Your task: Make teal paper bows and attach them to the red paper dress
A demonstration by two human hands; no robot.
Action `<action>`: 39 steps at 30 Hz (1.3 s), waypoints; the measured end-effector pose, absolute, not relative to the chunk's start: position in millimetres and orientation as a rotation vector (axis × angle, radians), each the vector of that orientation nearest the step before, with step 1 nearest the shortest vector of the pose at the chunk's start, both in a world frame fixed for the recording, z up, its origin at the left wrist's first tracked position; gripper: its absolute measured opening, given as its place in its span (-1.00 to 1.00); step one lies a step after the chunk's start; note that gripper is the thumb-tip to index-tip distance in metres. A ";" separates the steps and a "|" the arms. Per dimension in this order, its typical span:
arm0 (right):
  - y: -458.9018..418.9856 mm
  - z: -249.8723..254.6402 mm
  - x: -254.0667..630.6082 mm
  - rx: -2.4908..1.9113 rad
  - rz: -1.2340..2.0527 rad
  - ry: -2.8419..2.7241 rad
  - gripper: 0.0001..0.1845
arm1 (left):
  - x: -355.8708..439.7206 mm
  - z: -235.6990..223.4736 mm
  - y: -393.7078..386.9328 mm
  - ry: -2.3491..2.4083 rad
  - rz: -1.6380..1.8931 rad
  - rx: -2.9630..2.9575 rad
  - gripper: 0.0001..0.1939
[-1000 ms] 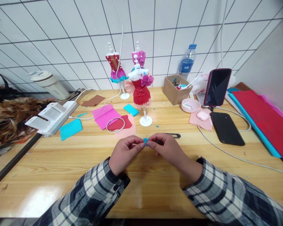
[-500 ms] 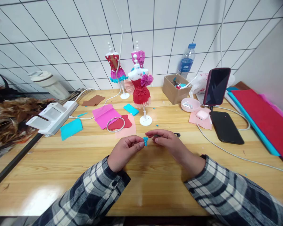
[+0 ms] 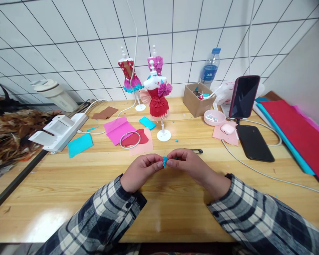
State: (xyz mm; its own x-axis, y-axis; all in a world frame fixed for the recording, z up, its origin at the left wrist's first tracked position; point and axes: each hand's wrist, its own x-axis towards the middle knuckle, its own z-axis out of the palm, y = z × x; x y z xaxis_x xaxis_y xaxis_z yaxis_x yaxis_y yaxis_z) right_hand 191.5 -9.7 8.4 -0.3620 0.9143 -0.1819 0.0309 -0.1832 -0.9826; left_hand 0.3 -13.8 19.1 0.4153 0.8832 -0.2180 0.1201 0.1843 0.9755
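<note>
A tiny turquoise paper piece (image 3: 164, 161) is pinched between the fingertips of both hands just above the wooden table (image 3: 159, 198). My left hand (image 3: 139, 171) is closed on its left side, and my right hand (image 3: 191, 166) is closed on its right side. Both wrists rest low over the table in plaid sleeves. Behind the hands stands a small mannequin in a red paper dress (image 3: 158, 102) with a magenta flower.
Two more dressed mannequins (image 3: 129, 78) stand at the back. Pink, red and turquoise paper sheets (image 3: 118, 129) and a wire ring lie left of centre. A black clip (image 3: 198, 151), a cardboard box (image 3: 198, 99), a pink dish, phones (image 3: 253, 141) and cables lie right. Feathers lie far left.
Half a second ago my right fingers were slightly off the turquoise piece; now they pinch it again. The hands stay in the same spot.
</note>
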 end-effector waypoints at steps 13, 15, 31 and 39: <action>-12.0 11.5 190.9 -1.114 1.491 -1.549 -0.66 | -4.6 13.4 -11.6 0.944 0.614 1.041 -0.67; -12.3 11.6 190.1 -1.051 1.473 -1.579 -0.70 | -5.3 12.3 -11.1 0.950 0.590 1.031 -0.67; -11.4 7.3 188.4 -1.129 1.510 -1.415 -0.69 | 1.5 31.9 -13.8 1.179 0.798 1.657 -0.77; -12.6 7.8 186.4 -1.152 1.490 -1.398 -0.76 | -1.2 26.7 -11.2 1.242 0.816 1.512 -0.76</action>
